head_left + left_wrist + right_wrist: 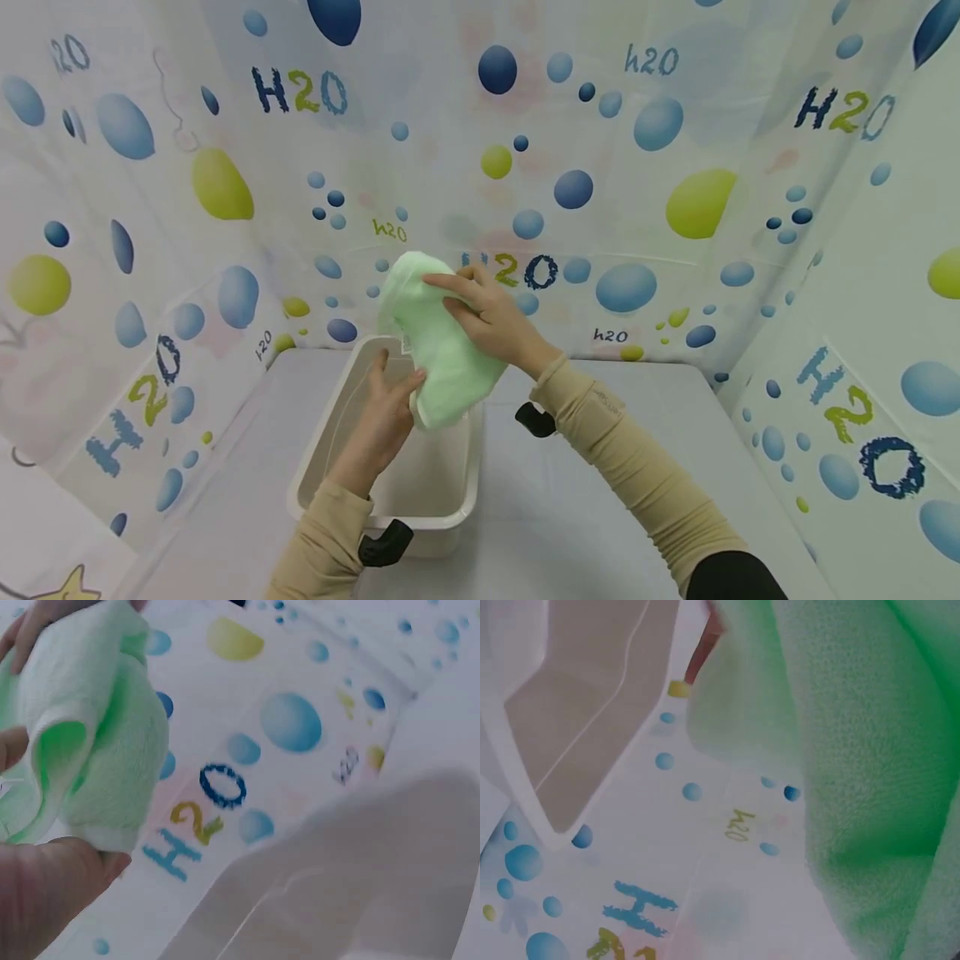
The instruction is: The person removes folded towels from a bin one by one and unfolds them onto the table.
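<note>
A light green terry towel (446, 358), folded over itself, hangs in the air above a white plastic basin (471, 492). My right hand (498, 321) grips its upper right part, fingers spread over the near face and the thumb out of sight. At the lower left edge my left hand (386, 417) pinches the towel with its thumb, while the index finger points up apart from the cloth. In the left wrist view the towel (112, 750) shows a looped fold and a hemmed edge beside the thumb. Close up, the towel (877, 765) fills the right side of the right wrist view.
The basin stands on a white-covered table (585, 500), under the hands. Behind and at both sides hang white sheets (450, 67) printed with bubbles and H2O lettering. Black wrist mounts (386, 542) show below each hand.
</note>
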`<move>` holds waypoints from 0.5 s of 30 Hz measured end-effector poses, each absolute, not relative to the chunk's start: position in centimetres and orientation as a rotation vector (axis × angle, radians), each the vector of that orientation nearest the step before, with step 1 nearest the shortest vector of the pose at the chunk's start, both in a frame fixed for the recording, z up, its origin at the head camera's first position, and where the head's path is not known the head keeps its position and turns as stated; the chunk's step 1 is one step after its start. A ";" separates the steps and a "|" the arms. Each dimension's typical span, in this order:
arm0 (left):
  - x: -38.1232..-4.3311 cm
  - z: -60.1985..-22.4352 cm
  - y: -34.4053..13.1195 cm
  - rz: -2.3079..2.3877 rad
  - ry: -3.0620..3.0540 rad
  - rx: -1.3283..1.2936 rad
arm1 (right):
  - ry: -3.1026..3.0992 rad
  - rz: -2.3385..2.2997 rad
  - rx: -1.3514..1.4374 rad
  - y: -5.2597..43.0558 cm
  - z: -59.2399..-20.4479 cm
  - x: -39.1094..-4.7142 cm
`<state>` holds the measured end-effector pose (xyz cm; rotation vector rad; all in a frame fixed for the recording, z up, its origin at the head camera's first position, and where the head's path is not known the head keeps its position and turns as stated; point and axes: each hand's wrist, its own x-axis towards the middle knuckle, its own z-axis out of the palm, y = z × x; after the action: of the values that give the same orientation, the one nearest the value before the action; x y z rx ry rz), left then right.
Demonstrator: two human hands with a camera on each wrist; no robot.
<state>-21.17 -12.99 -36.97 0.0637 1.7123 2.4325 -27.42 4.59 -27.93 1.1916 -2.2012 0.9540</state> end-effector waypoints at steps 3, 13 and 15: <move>-21.1 -36.7 -12.5 2.529 1.514 0.064 | -2.176 0.984 1.179 5.7 -28.2 -27.4; -21.3 -37.1 -10.1 2.586 1.258 0.085 | -2.115 1.045 1.112 9.0 -29.2 -27.5; -21.4 -37.4 -9.4 2.619 1.314 0.126 | -2.148 1.053 1.057 9.6 -29.6 -27.4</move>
<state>-21.43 -9.43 -37.38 0.1258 1.3141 2.6186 -27.38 9.62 -29.63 1.0575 -2.1475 1.0534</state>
